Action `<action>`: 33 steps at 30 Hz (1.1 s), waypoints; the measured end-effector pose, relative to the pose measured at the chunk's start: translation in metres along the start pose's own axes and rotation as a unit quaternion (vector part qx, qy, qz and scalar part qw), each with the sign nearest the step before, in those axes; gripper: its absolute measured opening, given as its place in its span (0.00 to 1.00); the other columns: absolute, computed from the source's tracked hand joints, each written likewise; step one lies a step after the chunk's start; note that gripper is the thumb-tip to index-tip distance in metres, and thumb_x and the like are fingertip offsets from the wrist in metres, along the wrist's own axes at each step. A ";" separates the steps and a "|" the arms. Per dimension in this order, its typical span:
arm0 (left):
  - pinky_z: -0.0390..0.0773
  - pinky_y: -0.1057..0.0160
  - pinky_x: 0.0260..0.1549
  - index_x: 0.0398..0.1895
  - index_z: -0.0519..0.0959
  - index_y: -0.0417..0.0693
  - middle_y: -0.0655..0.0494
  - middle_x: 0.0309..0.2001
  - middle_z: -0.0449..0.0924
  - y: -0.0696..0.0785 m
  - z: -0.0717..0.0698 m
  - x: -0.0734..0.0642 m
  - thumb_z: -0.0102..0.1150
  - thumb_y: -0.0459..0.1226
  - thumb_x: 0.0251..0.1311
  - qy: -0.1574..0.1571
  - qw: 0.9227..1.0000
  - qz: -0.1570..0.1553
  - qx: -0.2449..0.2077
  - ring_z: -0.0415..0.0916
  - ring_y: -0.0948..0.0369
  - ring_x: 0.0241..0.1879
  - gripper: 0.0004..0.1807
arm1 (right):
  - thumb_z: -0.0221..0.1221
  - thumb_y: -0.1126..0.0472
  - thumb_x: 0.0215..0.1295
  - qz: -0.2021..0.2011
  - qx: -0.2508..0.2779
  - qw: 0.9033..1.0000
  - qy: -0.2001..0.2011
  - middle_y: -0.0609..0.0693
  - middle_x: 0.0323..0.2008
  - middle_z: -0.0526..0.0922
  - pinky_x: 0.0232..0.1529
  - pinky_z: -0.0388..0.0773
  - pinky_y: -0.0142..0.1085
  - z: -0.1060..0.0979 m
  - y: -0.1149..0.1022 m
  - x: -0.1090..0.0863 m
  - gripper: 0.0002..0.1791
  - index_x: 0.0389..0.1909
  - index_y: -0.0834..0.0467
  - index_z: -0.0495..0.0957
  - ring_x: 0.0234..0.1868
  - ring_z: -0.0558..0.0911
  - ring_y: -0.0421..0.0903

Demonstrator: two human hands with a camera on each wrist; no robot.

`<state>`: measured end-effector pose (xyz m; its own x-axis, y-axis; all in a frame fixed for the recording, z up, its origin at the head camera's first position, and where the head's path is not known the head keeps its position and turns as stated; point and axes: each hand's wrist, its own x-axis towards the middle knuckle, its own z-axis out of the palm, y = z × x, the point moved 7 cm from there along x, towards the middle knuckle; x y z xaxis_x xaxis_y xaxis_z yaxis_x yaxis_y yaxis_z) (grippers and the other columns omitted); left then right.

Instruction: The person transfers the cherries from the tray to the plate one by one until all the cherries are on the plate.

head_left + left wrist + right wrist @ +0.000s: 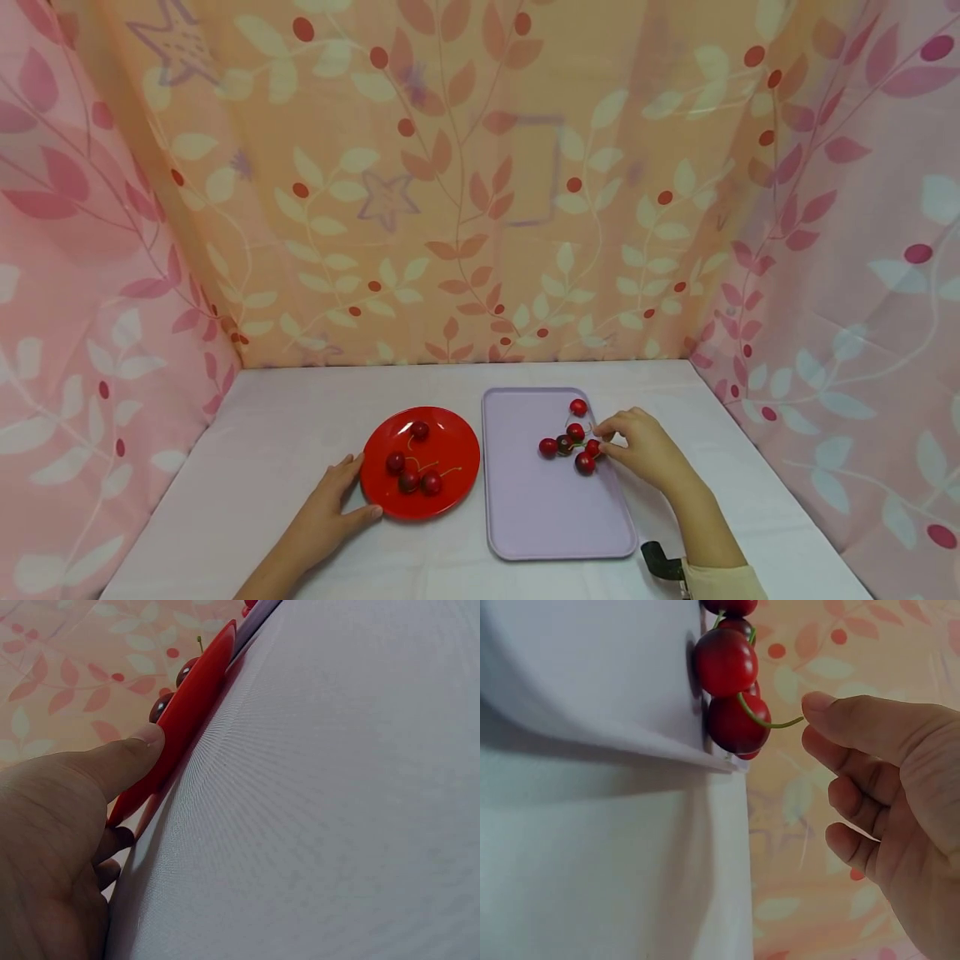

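Note:
My left hand [324,508] holds the near left edge of a red plate [450,425]; the thumb [146,742] lies on its rim. Several dark red cherries [408,481] with green stems lie on the plate. At the right edge of a lilac tray [540,517], my right hand [645,446] has thumb and forefinger slightly apart beside a cherry [739,727]. The free end of that cherry's green stem [769,724] meets the fingertips in the right wrist view. Other cherries [548,448] cluster next to it, and one more [578,407] sits near the tray's far right corner.
Plate and tray stand side by side on a white-covered table [292,417], a narrow gap between them. Leaf-patterned curtains [465,208] close in the back and both sides. A black strap-like piece [662,562] is by the right sleeve [723,582].

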<state>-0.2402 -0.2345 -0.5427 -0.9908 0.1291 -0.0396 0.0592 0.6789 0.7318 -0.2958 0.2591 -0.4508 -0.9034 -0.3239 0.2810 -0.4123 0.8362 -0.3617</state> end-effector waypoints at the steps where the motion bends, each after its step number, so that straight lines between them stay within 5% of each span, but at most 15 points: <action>1: 0.49 0.30 0.71 0.81 0.58 0.51 0.40 0.80 0.53 0.000 0.000 0.000 0.72 0.64 0.50 0.000 1.000 -0.001 -0.001 0.41 0.31 0.78 0.59 | 0.72 0.64 0.59 0.001 0.002 1.000 -0.003 0.38 0.33 0.84 0.47 0.78 0.46 0.001 0.001 0.000 0.10 0.41 0.54 0.89 0.44 0.79 0.50; 33: 0.48 0.32 0.73 0.81 0.58 0.49 0.41 0.80 0.54 0.004 -0.002 0.000 0.73 0.61 0.52 0.003 1.000 0.008 0.002 0.43 0.34 0.79 0.58 | 0.71 0.63 0.62 0.032 0.027 0.999 -0.023 0.37 0.31 0.81 0.45 0.79 0.43 0.010 0.019 0.001 0.06 0.31 0.47 0.87 0.39 0.78 0.42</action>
<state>-0.2400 -0.2329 -0.5384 -0.9904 0.1360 -0.0246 0.0752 0.6797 0.7297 -0.3060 0.2703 -0.4667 -0.9318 -0.2921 0.2155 -0.3589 0.8307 -0.4256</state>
